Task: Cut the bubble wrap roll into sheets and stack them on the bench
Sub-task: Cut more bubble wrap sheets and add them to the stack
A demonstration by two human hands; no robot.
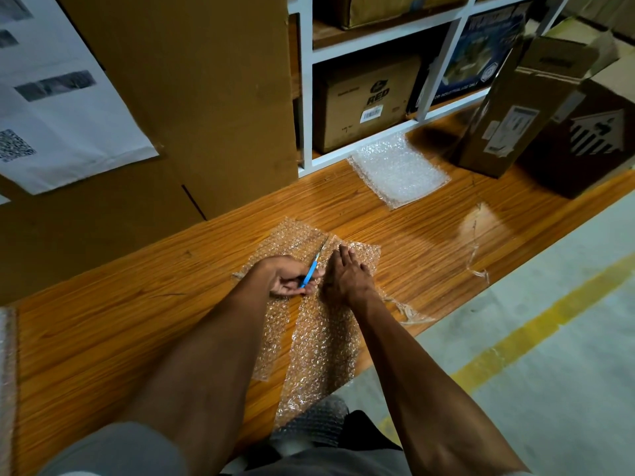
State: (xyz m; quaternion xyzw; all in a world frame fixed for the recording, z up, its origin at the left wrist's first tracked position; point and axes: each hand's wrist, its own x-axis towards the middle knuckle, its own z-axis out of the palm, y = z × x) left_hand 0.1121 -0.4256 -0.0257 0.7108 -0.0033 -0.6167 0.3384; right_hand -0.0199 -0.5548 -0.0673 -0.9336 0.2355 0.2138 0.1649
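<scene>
On bench [103,338], clear bubble wrap [323,338] — left hand [288,280] grips scissors [311,269], right hand [347,276] presses flat.

The bench [137,324] is this warm orange wood with dark streaky grain all over. The bubble wrap [316,338] is clear with that dotted bubble texture, so it picks up the orange underneath, while the stack of sheets [398,170] looks more frosty white. The scissors [311,271] have a bright blue handle. The boxes [364,101] are plain brown cardboard with black print, the shelf frame [305,97] is white, and the grey floor [549,389] has a yellow stripe [536,321].
</scene>
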